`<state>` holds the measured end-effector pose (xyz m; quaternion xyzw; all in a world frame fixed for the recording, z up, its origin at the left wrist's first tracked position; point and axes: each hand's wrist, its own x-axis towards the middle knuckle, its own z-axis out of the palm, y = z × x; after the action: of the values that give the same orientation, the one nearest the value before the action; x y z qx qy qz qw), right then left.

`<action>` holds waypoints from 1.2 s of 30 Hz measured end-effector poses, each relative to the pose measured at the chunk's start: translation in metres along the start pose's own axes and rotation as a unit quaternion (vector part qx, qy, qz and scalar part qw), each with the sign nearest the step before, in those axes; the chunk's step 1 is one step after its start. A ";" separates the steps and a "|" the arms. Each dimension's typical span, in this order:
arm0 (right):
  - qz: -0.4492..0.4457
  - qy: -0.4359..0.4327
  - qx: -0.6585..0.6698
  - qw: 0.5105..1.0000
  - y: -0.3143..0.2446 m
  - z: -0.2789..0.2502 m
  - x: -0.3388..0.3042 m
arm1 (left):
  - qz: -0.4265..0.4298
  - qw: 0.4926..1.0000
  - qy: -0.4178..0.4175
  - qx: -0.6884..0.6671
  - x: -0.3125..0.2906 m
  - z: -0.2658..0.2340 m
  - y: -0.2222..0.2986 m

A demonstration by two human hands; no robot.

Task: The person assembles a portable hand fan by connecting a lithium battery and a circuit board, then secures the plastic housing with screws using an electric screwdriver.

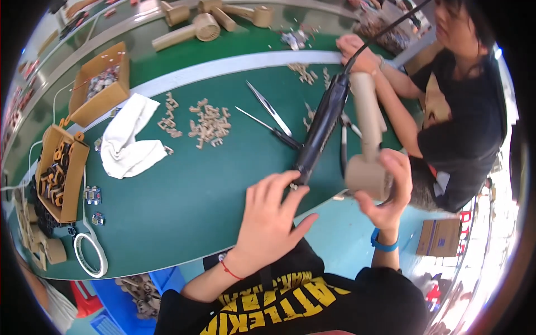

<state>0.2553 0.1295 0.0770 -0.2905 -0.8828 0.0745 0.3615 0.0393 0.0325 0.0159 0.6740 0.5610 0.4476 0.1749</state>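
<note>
My right hand point(391, 187) grips the round head of a tan hammer-shaped plastic housing point(365, 120), whose long handle points away from me. Just left of it, a black electric screwdriver point(322, 125) hangs slanted on its cord. My left hand point(265, 215) is at the screwdriver's lower tip, fingers stretched and thumb spread away. Its fingertips seem to touch the tip; a tiny light piece there is too small to make out. Beyond the left hand lie tweezers point(269, 108) and a thin black-handled screwdriver point(273, 129) on the green table point(184, 212).
Small tan plastic parts point(209, 123) lie heaped mid-table, beside a white cloth point(125, 139). Cardboard boxes of dark parts point(61, 173) and of small metallic parts point(100, 84) stand left, near a tape roll point(90, 255). More tan housings point(195, 30) lie at the back. A co-worker point(463, 111) sits right.
</note>
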 end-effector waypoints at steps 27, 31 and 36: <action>0.073 -0.191 0.332 0.921 -0.055 0.092 0.068 | -0.279 0.746 -0.048 -0.603 0.001 -0.058 0.005; 0.228 -0.181 0.516 0.806 -0.062 0.093 0.062 | -0.235 0.812 -0.053 -0.531 -0.007 -0.064 -0.001; 0.069 -0.073 0.511 0.854 -0.063 0.101 0.048 | -0.208 0.947 -0.159 -0.187 0.002 -0.096 0.010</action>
<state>0.1302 0.1127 0.0537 -0.1190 -0.7221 0.5605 0.3876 -0.0318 0.0055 0.0755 0.5604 0.5596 0.3852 0.4738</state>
